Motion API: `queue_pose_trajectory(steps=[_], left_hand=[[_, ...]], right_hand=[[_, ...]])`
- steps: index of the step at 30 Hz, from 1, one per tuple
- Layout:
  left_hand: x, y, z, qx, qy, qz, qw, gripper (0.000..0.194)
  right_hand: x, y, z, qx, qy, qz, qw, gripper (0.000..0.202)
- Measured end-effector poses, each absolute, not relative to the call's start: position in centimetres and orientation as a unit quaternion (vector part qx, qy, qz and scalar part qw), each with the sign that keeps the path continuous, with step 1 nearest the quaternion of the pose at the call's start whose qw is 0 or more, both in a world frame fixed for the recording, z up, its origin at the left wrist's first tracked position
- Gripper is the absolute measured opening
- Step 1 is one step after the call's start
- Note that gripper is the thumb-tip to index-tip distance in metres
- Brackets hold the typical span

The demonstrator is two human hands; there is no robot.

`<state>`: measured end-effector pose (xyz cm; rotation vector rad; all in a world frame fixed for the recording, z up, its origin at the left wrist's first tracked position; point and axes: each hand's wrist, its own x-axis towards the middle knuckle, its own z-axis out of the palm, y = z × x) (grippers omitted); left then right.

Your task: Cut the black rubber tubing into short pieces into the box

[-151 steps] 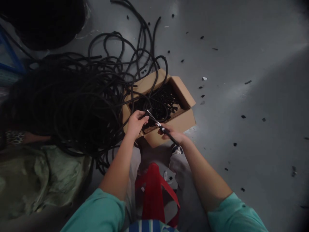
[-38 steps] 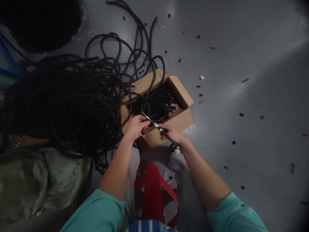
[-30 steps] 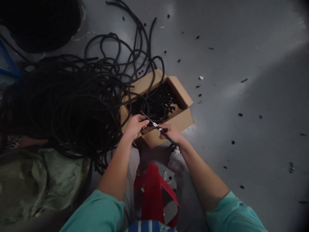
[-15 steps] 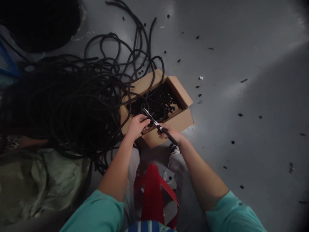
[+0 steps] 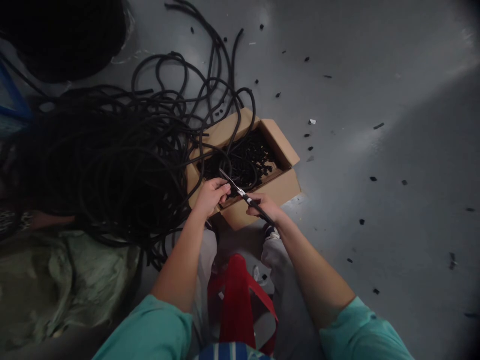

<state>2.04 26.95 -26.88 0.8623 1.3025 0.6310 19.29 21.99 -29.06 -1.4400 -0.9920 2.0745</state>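
Note:
My left hand (image 5: 210, 197) is closed in a pinch at the near side of a cardboard box (image 5: 262, 192), gripping a black tube (image 5: 227, 159) that is mostly hidden by the fingers. Wrapped round the black handles of a pair of scissors (image 5: 240, 191) is my right hand (image 5: 265, 206). The metal blades point up and left over the box, close beside the left fingertips, and look nearly together. Inside the box lie many short black pieces (image 5: 258, 152), with loops of tube crossing above them.
A large tangle of black tubing (image 5: 112, 150) spreads left of the box. Beyond it stands a big dark coil (image 5: 67, 40). A greenish sack (image 5: 93, 280) lies at lower left. Small black scraps (image 5: 373, 178) dot the grey floor. A red stool-like object (image 5: 236, 300) is between my legs.
The scissor blades, slightly apart before, have come together. My left hand has shifted a little to the left, away from the blades. The box and tubing look the same.

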Motion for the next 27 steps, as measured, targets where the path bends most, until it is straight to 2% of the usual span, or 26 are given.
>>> queue_pose_trajectory(steps=[4, 10, 15, 27], left_hand=[[2.1, 26.9, -26.8, 0.373, 0.571, 0.271, 0.679, 0.016], [2.3, 26.8, -26.7, 0.27, 0.536, 0.243, 0.762, 0.026], [1.7, 26.9, -26.9, 0.179, 0.508, 0.231, 0.81, 0.027], [1.2, 27.1, -27.1, 0.114, 0.457, 0.236, 0.85, 0.024]], right_hand=[[19.3, 22.0, -29.2, -0.507, -0.359, 0.753, 0.215, 0.056], [19.3, 22.4, -29.4, -0.468, -0.372, 0.757, 0.263, 0.061], [19.2, 22.3, -29.1, -0.483, -0.374, 0.751, 0.25, 0.055], [19.0, 22.2, -28.9, -0.492, -0.366, 0.757, 0.226, 0.056]])
